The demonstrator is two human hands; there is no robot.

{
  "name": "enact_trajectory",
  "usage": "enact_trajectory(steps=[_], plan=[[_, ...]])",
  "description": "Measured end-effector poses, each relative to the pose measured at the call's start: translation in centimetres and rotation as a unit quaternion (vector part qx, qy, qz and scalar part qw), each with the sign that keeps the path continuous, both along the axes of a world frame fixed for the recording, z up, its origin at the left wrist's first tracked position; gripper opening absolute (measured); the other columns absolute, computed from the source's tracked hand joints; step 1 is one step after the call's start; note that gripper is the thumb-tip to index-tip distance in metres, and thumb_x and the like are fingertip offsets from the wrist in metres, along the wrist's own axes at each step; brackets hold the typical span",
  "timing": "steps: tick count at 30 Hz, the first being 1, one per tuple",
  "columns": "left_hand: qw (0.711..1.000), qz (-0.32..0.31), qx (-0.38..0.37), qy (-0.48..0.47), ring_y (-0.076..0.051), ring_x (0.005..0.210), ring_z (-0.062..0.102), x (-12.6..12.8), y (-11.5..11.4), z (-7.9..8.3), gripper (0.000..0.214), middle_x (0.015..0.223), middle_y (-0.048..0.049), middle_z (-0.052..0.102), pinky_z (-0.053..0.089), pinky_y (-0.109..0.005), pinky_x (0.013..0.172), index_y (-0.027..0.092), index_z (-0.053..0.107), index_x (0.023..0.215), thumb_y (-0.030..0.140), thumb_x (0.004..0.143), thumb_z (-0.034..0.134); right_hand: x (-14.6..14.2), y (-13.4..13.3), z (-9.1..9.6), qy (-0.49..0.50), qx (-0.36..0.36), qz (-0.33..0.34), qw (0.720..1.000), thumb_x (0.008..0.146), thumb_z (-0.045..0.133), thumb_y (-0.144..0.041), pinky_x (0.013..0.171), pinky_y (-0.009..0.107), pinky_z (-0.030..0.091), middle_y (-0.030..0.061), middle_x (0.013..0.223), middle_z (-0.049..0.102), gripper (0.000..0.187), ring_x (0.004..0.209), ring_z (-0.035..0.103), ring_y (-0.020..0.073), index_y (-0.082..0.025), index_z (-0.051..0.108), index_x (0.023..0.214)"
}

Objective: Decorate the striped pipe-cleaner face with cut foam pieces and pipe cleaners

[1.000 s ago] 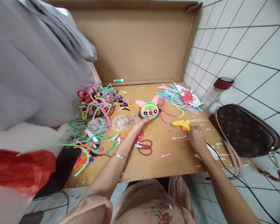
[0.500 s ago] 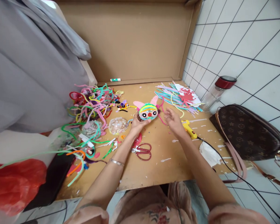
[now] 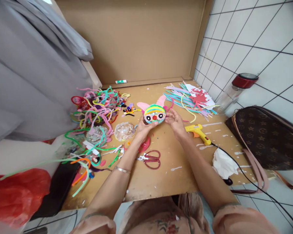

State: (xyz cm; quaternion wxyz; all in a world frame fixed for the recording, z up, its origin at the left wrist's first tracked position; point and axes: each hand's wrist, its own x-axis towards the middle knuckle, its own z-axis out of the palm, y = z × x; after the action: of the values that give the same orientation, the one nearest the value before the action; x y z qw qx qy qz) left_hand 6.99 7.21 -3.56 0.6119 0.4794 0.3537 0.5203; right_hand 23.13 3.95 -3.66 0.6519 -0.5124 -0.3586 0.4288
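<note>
A round animal-face craft ball [image 3: 154, 112] has pink ears, a yellow-green band, round black-and-white eyes and a red nose. My left hand [image 3: 144, 127] is closed around its left and lower side, holding it above the table. At its right edge my right hand [image 3: 174, 121] has its fingers bent against the ball; the fingertips are partly hidden. A pink pipe cleaner [image 3: 171, 104] curves up from the ball's right side. Red-handled scissors [image 3: 152, 159] lie below, near my left forearm. A clear plastic ball [image 3: 124, 131] rests left of my left hand.
Tangled pipe cleaners [image 3: 97, 105] pile up at the left, straight ones [image 3: 177, 96] at the back right. A yellow glue gun [image 3: 199, 131] with a black cord lies beside my right forearm. A glass bottle [image 3: 234, 92], brown bag [image 3: 258, 136] and crumpled tissue [image 3: 223, 162] are farther right.
My right hand has moved left, from beside the craft ball to its right edge. My left hand still holds the ball. The view has shifted slightly.
</note>
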Motion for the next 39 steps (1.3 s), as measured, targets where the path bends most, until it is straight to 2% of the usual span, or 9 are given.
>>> enact_trajectory(steps=[6, 14, 21, 24, 27, 30, 34, 36, 39], plan=[[0.995, -0.042, 0.010, -0.090, -0.028, 0.116, 0.065, -0.6, -0.6, 1.5, 0.080, 0.120, -0.0109, 0.071, 0.045, -0.045, 0.109, 0.020, 0.059, 0.117, 0.039, 0.048, 0.095, -0.8, -1.6, 1.3, 0.027, 0.087, 0.015, 0.996, 0.063, 0.069, -0.027, 0.087, 0.040, 0.055, 0.0051, 0.110, 0.068, 0.064, 0.086, 0.065, 0.0177, -0.026, 0.054, 0.126], [0.990, -0.072, -0.009, -0.120, -0.032, 0.126, 0.060, -1.3, -1.1, 2.7, 0.078, 0.123, -0.0106, 0.071, 0.051, -0.043, 0.104, 0.023, 0.062, 0.121, 0.050, 0.054, 0.090, -0.9, -3.5, 4.2, -0.006, 0.111, 0.054, 0.992, 0.070, 0.066, -0.036, 0.088, 0.039, 0.055, 0.0090, 0.120, 0.070, 0.055, 0.093, 0.068, 0.0200, -0.024, 0.057, 0.123], [0.990, -0.063, -0.028, -0.121, -0.032, 0.130, 0.057, -1.9, -0.4, 2.5, 0.072, 0.126, -0.0102, 0.070, 0.055, -0.039, 0.098, 0.023, 0.066, 0.114, 0.056, 0.054, 0.088, 1.4, -3.8, 4.9, -0.050, 0.119, -0.127, 0.983, 0.071, 0.060, -0.035, 0.071, 0.031, 0.052, 0.0042, 0.089, 0.069, 0.031, 0.071, 0.062, 0.0150, -0.021, 0.063, 0.098], [0.990, -0.057, -0.026, -0.127, -0.031, 0.131, 0.057, -1.8, -0.3, 2.5, 0.072, 0.126, -0.0101, 0.070, 0.055, -0.039, 0.099, 0.023, 0.066, 0.114, 0.055, 0.054, 0.088, 2.1, -4.1, 5.0, -0.159, 0.082, -0.152, 0.972, 0.076, 0.054, -0.034, 0.069, 0.032, 0.051, 0.0042, 0.081, 0.067, 0.022, 0.068, 0.060, 0.0162, -0.020, 0.064, 0.088], [0.990, -0.030, -0.015, -0.137, -0.030, 0.130, 0.057, -1.5, -0.2, 2.7, 0.074, 0.127, -0.0093, 0.070, 0.054, -0.036, 0.099, 0.023, 0.065, 0.116, 0.052, 0.052, 0.090, 2.2, -4.5, 5.1, -0.377, -0.003, -0.164, 0.912, 0.080, 0.050, -0.029, 0.085, 0.039, 0.050, 0.0091, 0.090, 0.069, 0.022, 0.084, 0.063, 0.0226, -0.018, 0.068, 0.088], [0.990, 0.023, 0.002, -0.140, -0.028, 0.131, 0.057, -1.2, 0.0, 3.0, 0.073, 0.128, -0.0074, 0.069, 0.052, -0.035, 0.101, 0.026, 0.064, 0.117, 0.051, 0.054, 0.090, 1.7, -4.4, 5.3, -0.583, -0.123, -0.127, 0.793, 0.085, 0.053, -0.031, 0.099, 0.047, 0.041, 0.0171, 0.110, 0.069, 0.030, 0.109, 0.059, 0.0322, -0.015, 0.069, 0.105], [0.988, 0.066, 0.026, -0.139, -0.026, 0.132, 0.056, -1.1, 0.5, 3.8, 0.068, 0.127, -0.0057, 0.070, 0.051, -0.036, 0.102, 0.029, 0.062, 0.118, 0.053, 0.060, 0.086, 0.7, -2.6, 5.4, -0.683, -0.264, -0.029, 0.680, 0.086, 0.062, -0.046, 0.097, 0.049, 0.039, 0.0260, 0.120, 0.065, 0.060, 0.114, 0.058, 0.0384, -0.009, 0.056, 0.132], [0.986, 0.067, 0.035, -0.145, -0.025, 0.131, 0.057, -1.2, 0.6, 4.1, 0.067, 0.126, -0.0055, 0.071, 0.051, -0.035, 0.101, 0.029, 0.061, 0.120, 0.054, 0.062, 0.085, 0.5, -1.3, 5.1, -0.685, -0.303, 0.014, 0.662, 0.083, 0.067, -0.043, 0.094, 0.047, 0.042, 0.0257, 0.123, 0.064, 0.065, 0.112, 0.061, 0.0368, -0.011, 0.052, 0.137], [0.986, 0.068, 0.035, -0.147, -0.025, 0.129, 0.059, -1.2, 0.4, 4.4, 0.071, 0.126, -0.0061, 0.070, 0.050, -0.036, 0.101, 0.029, 0.060, 0.121, 0.055, 0.061, 0.086, 0.9, 0.5, 4.3, -0.667, -0.282, 0.074, 0.686, 0.083, 0.064, -0.025, 0.085, 0.036, 0.046, 0.0211, 0.119, 0.067, 0.044, 0.104, 0.066, 0.0300, -0.015, 0.062, 0.125]])
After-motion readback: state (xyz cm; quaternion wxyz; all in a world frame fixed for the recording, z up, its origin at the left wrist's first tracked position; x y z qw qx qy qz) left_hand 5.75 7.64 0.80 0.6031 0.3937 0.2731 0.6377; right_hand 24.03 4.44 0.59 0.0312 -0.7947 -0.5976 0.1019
